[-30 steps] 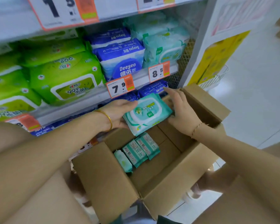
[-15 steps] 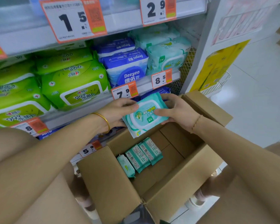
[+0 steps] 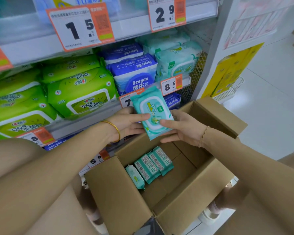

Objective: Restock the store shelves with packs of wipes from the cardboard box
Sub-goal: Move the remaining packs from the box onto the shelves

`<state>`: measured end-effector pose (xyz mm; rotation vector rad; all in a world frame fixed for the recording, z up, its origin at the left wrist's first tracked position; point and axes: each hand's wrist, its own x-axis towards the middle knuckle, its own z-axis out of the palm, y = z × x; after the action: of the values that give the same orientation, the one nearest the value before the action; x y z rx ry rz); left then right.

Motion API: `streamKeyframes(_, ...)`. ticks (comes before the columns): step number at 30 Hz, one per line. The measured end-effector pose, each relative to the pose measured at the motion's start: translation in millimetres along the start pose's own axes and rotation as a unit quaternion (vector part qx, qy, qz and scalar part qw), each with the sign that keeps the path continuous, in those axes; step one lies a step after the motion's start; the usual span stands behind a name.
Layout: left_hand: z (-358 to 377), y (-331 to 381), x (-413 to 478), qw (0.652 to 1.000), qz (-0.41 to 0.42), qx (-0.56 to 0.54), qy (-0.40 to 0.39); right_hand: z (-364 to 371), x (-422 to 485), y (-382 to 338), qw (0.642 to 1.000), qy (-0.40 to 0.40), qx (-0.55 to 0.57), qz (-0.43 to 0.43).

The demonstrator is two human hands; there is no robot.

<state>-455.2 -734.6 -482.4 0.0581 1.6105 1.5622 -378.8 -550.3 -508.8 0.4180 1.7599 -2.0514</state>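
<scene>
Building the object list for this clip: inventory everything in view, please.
cardboard box: 1, brown, open, foreground
held pack: 1, teal, above the box
boxed packs: 3, teal, box floor
green packs: several, green, middle shelf left
blue packs: several, blue, middle shelf centre
shelved teal packs: several, teal, middle shelf right
price tags: several, white-orange, shelf edges
left hand: 1, gold bangle, grips held pack
right hand: 1, grips held pack

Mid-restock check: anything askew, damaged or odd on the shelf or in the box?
Nothing stands out: no spill, no damage. The left hand and right hand hold an intact teal pack; three packs stand together in the box; shelf packs sit stacked behind their tags.
</scene>
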Motion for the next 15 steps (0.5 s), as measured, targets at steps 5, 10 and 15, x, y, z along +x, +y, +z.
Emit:
streamKeyframes(5,-5.0,21.3,-9.4,0.992,0.104,0.058,0.041,-14.0,-15.9,-30.2,0.994,-0.013,-0.094,-0.060)
streamKeyframes(10,-1.9,67.3,-41.1,0.926,0.260,0.265,0.067,-22.2,-34.2,-77.5,0.970,0.002,-0.157,-0.185)
streamKeyframes(15,16.8,143.2,-68.0,0.848,0.386,0.316,0.178,-19.8,-37.7,-156.8,0.929,0.097,-0.091,-0.346)
